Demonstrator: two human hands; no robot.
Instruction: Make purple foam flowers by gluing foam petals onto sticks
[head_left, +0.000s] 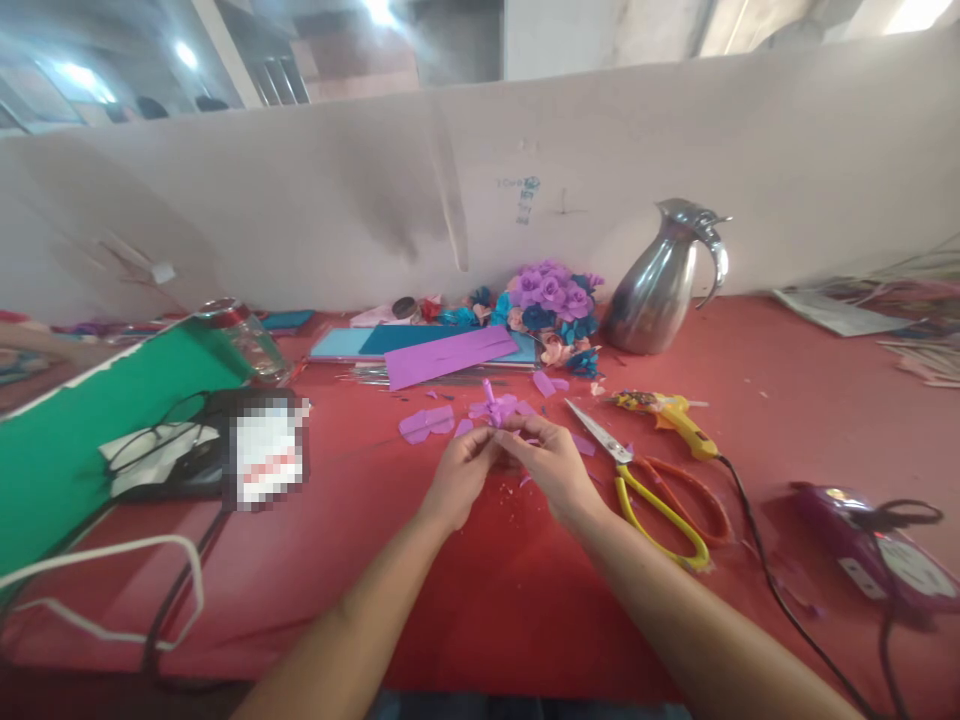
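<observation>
Both my hands meet over the middle of the red table [450, 620], fingertips pinched together. A purple paper flower bud [490, 402], rolled narrow at its top, sticks up from between them. My left hand [459, 475] grips it from the left and my right hand [551, 462] from the right; the fingers hide its lower part. A thin dark line, seemingly a wire stem, runs out to the left of the fingers. Loose purple paper petals [427, 425] lie around the hands. Right of my right hand rest scissors [600, 430] with yellow and orange handles, blades apart.
Behind lie purple paper [450, 357], blue sheets and a bunch of paper flowers [551, 290]. A steel jug [656, 290], yellow glue gun [686, 425] and purple power strip [862, 550] stand right. Left are a glass jar [247, 340], eyeglasses [154, 440] and a green board [150, 400].
</observation>
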